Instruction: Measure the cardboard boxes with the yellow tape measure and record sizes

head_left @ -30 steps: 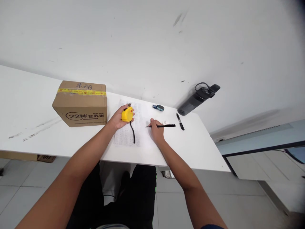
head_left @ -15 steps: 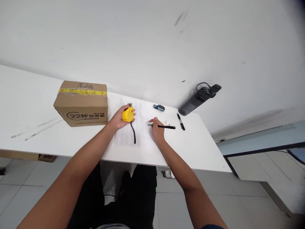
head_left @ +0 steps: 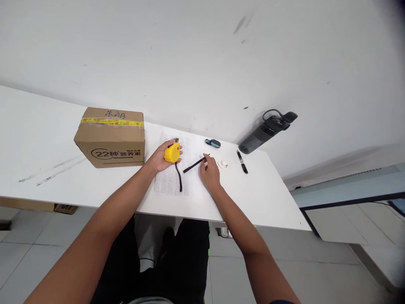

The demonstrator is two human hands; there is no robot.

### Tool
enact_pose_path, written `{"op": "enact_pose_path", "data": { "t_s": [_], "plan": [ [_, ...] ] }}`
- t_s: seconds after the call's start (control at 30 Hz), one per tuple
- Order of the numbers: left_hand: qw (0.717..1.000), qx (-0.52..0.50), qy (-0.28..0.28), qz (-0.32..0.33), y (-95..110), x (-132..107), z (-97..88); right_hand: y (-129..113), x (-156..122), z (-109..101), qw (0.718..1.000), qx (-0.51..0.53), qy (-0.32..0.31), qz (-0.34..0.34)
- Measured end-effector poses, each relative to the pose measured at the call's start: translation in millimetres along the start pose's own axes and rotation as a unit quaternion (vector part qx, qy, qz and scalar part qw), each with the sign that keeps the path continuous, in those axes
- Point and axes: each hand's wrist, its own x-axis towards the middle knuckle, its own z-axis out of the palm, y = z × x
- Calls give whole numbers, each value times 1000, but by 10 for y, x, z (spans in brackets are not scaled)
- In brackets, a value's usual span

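My left hand (head_left: 162, 157) is wrapped around a yellow tape measure (head_left: 172, 153) whose black strap (head_left: 179, 178) trails toward me over a printed sheet of paper (head_left: 172, 169). My right hand (head_left: 209, 173) pinches the end of a black pen (head_left: 193, 164), which slants down to the left with its tip over the paper. Both hands rest on the white table (head_left: 47, 160).
A taped cardboard box (head_left: 110, 137) stands left of the hands. Behind the right hand lie a small blue object (head_left: 212, 143), a white curved piece (head_left: 223, 164) and a black marker (head_left: 242, 161). A dark water bottle (head_left: 265, 131) leans against the wall.
The pen lay level, pointing right from my right hand; now it is swung round and slants down to the left over the paper. My left hand stays on the tape measure.
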Motion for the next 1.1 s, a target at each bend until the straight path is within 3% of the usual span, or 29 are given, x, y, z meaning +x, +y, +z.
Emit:
{"op": "enact_pose_path", "data": {
  "t_s": [0.5, 1.1],
  "plan": [
    [997, 20, -73, -16, -31, -62, 27, 10, -4, 22, 1000, -1, -16, 4],
    [993, 31, -113, -16, -54, -54, -10, -22, -9, 15, 999, -19, -38, 22]
  ]
}}
